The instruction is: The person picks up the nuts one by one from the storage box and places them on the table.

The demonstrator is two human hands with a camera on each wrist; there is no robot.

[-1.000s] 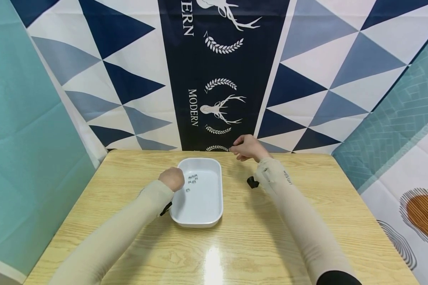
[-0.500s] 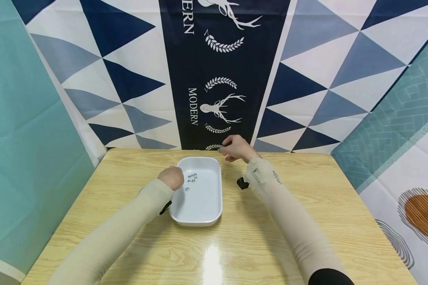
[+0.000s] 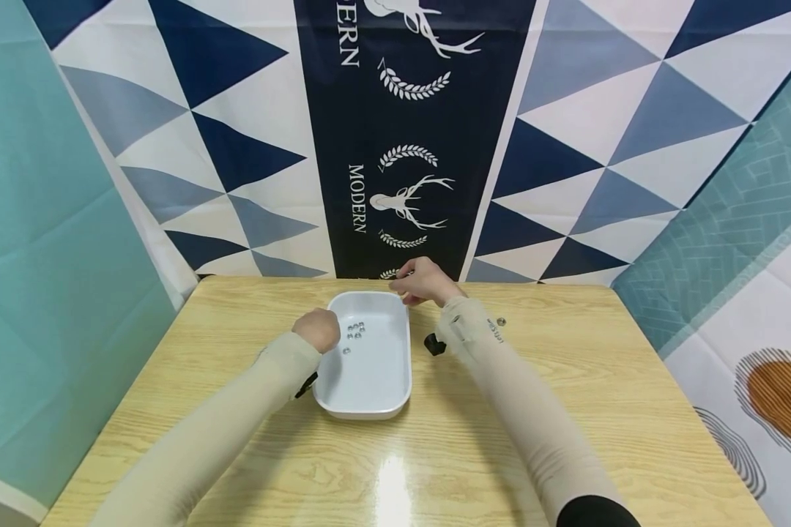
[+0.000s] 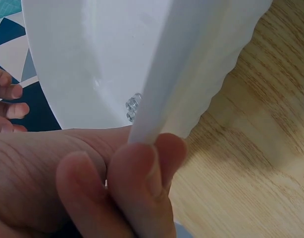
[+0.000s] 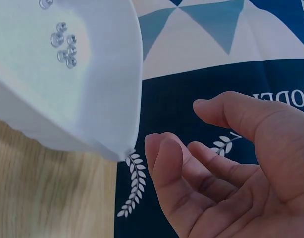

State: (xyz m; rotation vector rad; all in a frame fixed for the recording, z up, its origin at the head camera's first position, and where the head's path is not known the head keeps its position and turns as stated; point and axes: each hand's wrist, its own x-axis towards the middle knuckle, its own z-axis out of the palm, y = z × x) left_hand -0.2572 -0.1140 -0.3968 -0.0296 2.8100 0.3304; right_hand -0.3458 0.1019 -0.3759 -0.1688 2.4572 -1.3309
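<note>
A white rectangular plastic basin (image 3: 369,384) stands on the wooden table, with several small clear glass-like beads (image 3: 354,331) on its floor toward the far left. My left hand (image 3: 317,331) grips the basin's left rim; in the left wrist view the fingers (image 4: 134,171) pinch the wall. Past the basin's far right corner hovers my right hand (image 3: 423,282), thumb and fingers apart. The right wrist view shows nothing between those fingers (image 5: 164,156), with the basin wall (image 5: 112,99) just beside them.
One small shiny round piece (image 3: 501,322) lies on the table (image 3: 567,366) right of my right forearm. A patterned cloth (image 3: 409,146) hangs along the table's far edge. A black wrist-camera piece (image 3: 435,344) sticks out under my right sleeve.
My right hand has moved left toward the basin's far right corner. The small round piece, hidden before, now shows beside the right sleeve. My left hand stays on the rim.
</note>
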